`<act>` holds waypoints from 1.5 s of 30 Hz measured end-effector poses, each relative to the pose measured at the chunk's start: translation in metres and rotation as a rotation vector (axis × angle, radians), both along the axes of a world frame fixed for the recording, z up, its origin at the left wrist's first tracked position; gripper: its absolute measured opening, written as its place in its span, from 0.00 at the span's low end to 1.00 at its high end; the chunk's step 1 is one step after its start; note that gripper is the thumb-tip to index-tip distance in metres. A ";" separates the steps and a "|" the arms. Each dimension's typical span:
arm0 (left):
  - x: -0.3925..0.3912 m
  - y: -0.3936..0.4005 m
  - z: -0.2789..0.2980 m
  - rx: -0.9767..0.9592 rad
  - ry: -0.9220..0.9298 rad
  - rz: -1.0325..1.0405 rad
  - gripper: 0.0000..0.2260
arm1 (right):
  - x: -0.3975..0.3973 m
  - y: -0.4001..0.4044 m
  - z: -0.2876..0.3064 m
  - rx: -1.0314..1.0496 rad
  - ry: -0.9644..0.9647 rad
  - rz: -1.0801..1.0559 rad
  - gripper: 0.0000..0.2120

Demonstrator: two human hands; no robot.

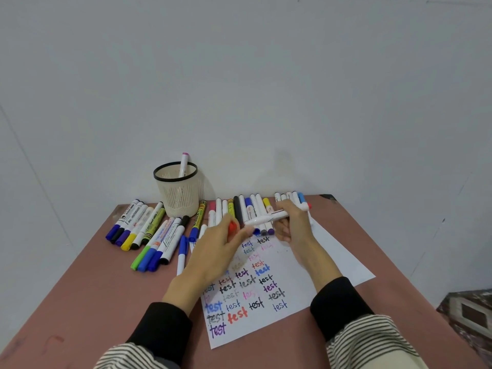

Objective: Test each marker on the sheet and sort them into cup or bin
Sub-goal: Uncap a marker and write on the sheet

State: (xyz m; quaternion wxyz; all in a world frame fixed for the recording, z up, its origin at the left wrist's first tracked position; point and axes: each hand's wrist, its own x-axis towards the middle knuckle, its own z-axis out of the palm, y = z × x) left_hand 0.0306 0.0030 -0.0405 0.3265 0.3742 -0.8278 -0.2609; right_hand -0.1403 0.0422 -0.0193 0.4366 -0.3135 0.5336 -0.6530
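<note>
My right hand [291, 225] grips a white marker [266, 218] with a red end, held level above the top of the sheet [287, 283]. In my left hand [218, 249] sits the marker's red cap [232, 228], pinched between fingers and thumb just left of the marker's open end. The white sheet is covered with several "test" words in many colours. A cream mesh cup [177, 190] with a black rim stands at the back and holds one pink-capped marker [183, 163]. No bin is in view.
Several markers lie in a row [250, 209] behind the sheet, and more in groups [135, 222] at the left of the reddish table [93, 288]. A blue pen [182, 253] lies beside the sheet. A white wall stands right behind the table.
</note>
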 end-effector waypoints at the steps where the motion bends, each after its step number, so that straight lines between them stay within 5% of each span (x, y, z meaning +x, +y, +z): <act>1: 0.000 -0.001 0.000 0.049 0.089 0.012 0.13 | -0.003 0.000 -0.001 -0.023 -0.025 -0.039 0.17; 6: -0.009 0.002 -0.002 0.159 0.377 0.156 0.09 | -0.009 -0.001 -0.006 -0.091 -0.069 -0.056 0.19; 11: -0.018 0.001 -0.017 0.314 0.426 0.141 0.06 | -0.007 0.003 -0.016 -0.074 0.142 -0.054 0.13; 14: -0.018 0.001 -0.016 0.373 0.404 0.155 0.11 | -0.006 0.008 -0.021 -0.084 0.240 -0.014 0.13; 18: -0.016 -0.001 -0.016 0.443 0.374 0.185 0.31 | 0.000 0.011 -0.025 -0.046 0.417 -0.023 0.18; 23: -0.015 0.004 -0.011 0.437 0.433 0.206 0.22 | 0.002 0.009 -0.034 0.037 0.480 -0.025 0.19; 27: -0.014 0.000 -0.014 0.462 0.412 0.188 0.35 | 0.002 0.008 -0.036 0.032 0.534 -0.019 0.17; 33: -0.018 -0.001 -0.015 0.452 0.453 0.199 0.15 | 0.004 0.010 -0.037 0.014 0.615 0.010 0.16; 45: -0.016 -0.003 -0.019 0.411 0.411 0.185 0.20 | 0.003 0.009 -0.037 0.010 0.588 0.004 0.18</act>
